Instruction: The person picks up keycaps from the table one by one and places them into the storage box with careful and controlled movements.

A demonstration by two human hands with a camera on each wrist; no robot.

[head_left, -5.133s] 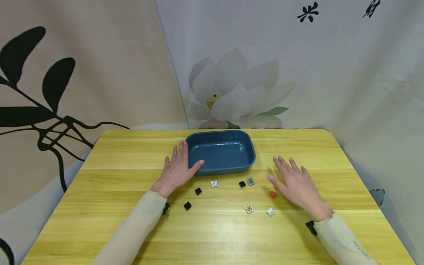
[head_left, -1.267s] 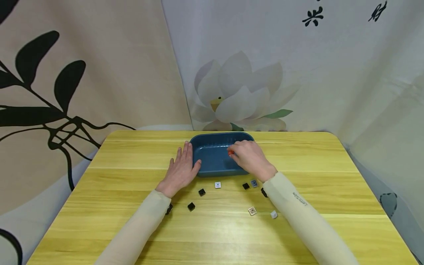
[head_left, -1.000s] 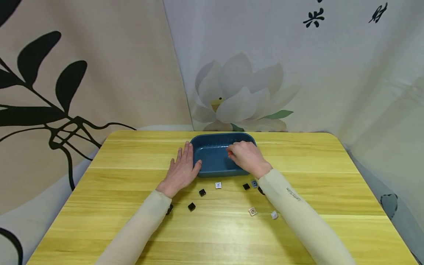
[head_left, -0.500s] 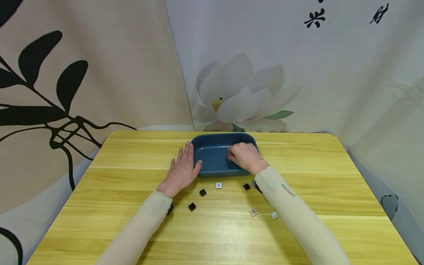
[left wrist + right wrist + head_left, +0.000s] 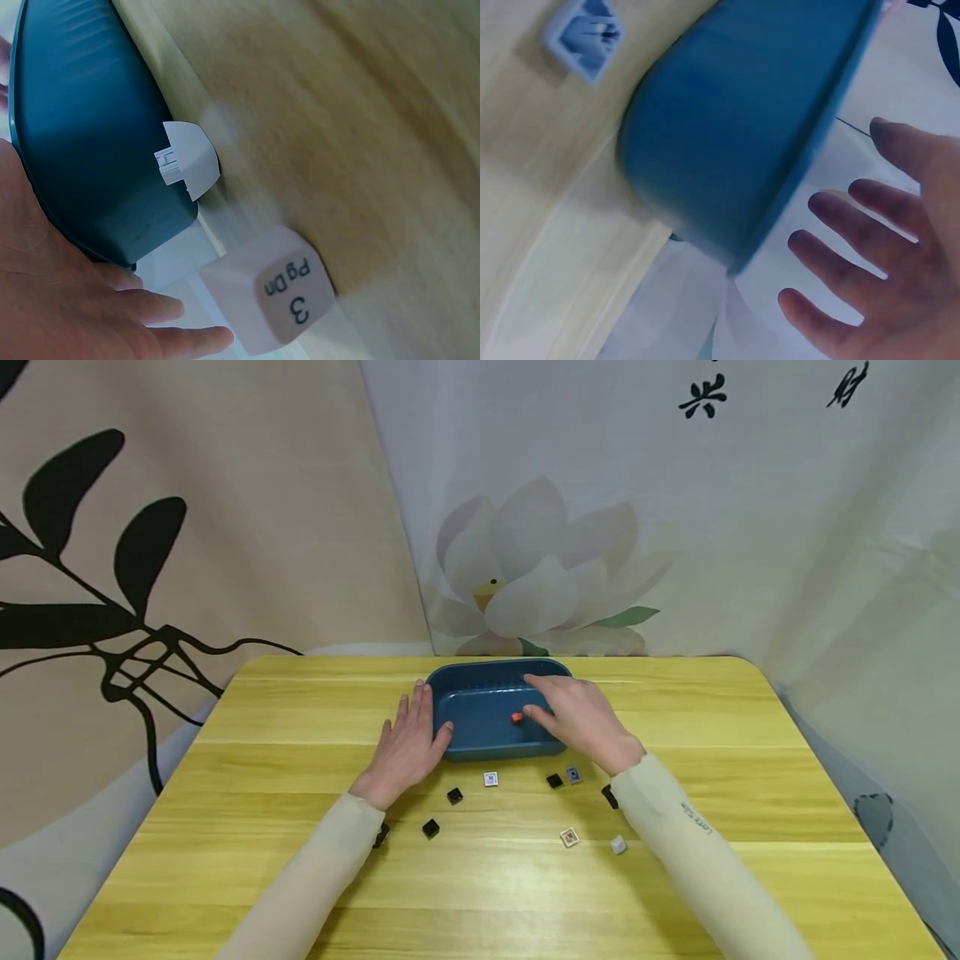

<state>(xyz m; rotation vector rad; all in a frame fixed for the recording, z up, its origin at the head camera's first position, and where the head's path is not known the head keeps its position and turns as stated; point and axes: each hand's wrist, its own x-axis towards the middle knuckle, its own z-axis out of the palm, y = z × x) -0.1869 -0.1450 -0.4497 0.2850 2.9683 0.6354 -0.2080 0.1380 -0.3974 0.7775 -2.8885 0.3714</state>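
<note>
A small red keycap [image 5: 517, 718] lies on the floor of the blue tray [image 5: 487, 750]. My right hand [image 5: 588, 714] hovers over the tray's right side, thumb and fingers spread apart and holding nothing. At the tray's left side, my left hand [image 5: 405, 747] rests with straight fingers against the rim. The right wrist view shows the tray's outer wall [image 5: 712, 127] beside my spread fingers [image 5: 840, 277]. In the left wrist view, a white keycap [image 5: 196, 161] and a pale keycap [image 5: 277, 292] marked "Pg Dn 3" appear near my left hand.
In front of the tray lie a white keycap [image 5: 491, 778], a black one [image 5: 554, 781] and a grey-blue one [image 5: 573, 775]. Two black keycaps [image 5: 455, 796] sit left of these. Nearer are a beige keycap [image 5: 569, 837] and a white one [image 5: 618, 844]. A curtain hangs behind the table.
The red keycap, earlier on the table and then between my right fingers, now lies loose in the tray. My right hand has let go and drawn back to the right. My left hand stays put.
</note>
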